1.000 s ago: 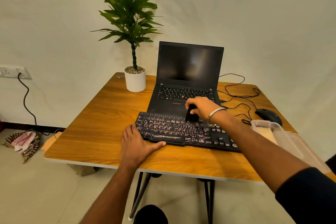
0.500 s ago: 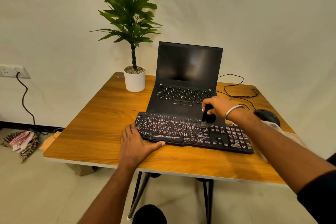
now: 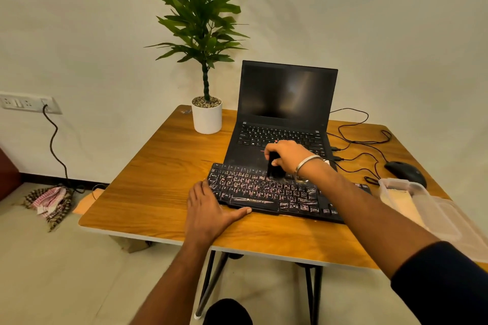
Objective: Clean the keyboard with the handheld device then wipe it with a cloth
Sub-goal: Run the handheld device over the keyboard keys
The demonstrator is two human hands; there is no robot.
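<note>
A black keyboard [image 3: 264, 190] smeared with whitish dust lies on the wooden table [image 3: 158, 174] in front of a laptop. My right hand [image 3: 287, 155] grips a small black handheld device [image 3: 274, 167] upright, its lower end on the keyboard's upper rows near the middle. My left hand [image 3: 208, 208] rests flat on the table at the keyboard's front left corner, fingers straight, thumb along the front edge.
An open black laptop [image 3: 285, 103] stands behind the keyboard. A potted plant [image 3: 207, 116] sits at the back left. Cables [image 3: 356, 140] and a black mouse [image 3: 404, 171] lie to the right, next to a clear plastic container [image 3: 422, 208]. A checked cloth [image 3: 50, 202] lies on the floor.
My right hand first carried the device rightward along the keyboard's upper rows, and has since brought it back left toward the middle. My left hand has stayed put.
</note>
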